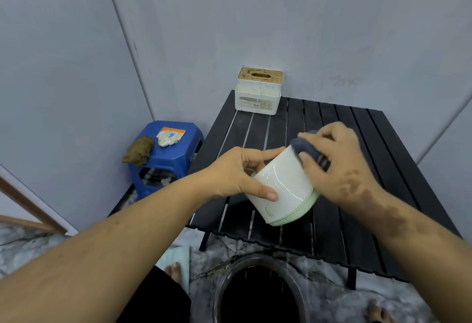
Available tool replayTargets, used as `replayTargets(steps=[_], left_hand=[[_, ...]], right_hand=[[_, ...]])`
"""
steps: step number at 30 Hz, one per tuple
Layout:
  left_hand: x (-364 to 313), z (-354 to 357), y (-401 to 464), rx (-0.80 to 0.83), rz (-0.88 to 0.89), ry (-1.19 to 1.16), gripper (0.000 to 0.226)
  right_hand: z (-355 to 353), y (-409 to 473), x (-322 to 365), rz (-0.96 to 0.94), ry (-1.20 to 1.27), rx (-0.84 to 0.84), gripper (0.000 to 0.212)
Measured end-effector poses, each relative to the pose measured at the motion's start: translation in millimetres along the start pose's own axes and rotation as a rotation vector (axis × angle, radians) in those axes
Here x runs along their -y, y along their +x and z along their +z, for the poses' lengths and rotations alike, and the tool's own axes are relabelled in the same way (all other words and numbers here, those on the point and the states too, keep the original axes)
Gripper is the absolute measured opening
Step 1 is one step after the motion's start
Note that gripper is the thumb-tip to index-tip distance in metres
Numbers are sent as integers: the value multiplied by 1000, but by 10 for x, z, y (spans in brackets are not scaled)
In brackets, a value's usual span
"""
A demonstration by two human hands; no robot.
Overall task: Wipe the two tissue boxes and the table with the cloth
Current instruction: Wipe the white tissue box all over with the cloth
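A round white tissue box [283,184] with a pale green base is tilted above the black slatted table [357,220]. My left hand [242,172] grips its side and open end. My right hand [337,161] presses a dark blue cloth [310,150] against the box's upper right side, fingers curled over the cloth. A second, rectangular white tissue box [258,91] with a stained wooden lid stands at the table's far left corner against the wall.
A blue plastic stool [166,154] left of the table carries a brown rag [139,151] and a crumpled packet [169,136]. A dark round bin [258,294] stands on the floor below the table's near edge. Bare feet [175,271] show beside it. Walls close in behind and on the left.
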State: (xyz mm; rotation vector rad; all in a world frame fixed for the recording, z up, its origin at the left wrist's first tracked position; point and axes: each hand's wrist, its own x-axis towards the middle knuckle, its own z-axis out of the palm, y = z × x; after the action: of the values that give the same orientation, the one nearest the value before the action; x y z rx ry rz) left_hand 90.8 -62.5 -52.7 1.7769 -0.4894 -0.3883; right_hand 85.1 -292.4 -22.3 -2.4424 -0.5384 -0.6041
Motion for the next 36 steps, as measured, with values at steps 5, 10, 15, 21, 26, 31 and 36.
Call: replayTargets(steps=[5,10,15,21,26,31,36], left_hand=[[7,-62,-3,29,8,14,68],[-62,-191,-4,99,-36,24,85],[-43,-195,3,115,-40,-14,87],[-70,-247,29,111,-55,-18,86],[-93,-215,47,118,-56,15,89],[-111,-201,96,130,-51,56,87],[-109,-161,108,119,-23,68,87]], right_hand=[[3,-151,249,-377,70,200,42],[-142,47,-353,102,107,38,36],[-25,-324,47,-262,89,71,41],[-121,-289,-430,-141,111,-70,45],[49,-504,-56,-279,96,-85,41],[96,-393,76,-365,79,7,39],[20,-134,-299,71,87,-131,38]])
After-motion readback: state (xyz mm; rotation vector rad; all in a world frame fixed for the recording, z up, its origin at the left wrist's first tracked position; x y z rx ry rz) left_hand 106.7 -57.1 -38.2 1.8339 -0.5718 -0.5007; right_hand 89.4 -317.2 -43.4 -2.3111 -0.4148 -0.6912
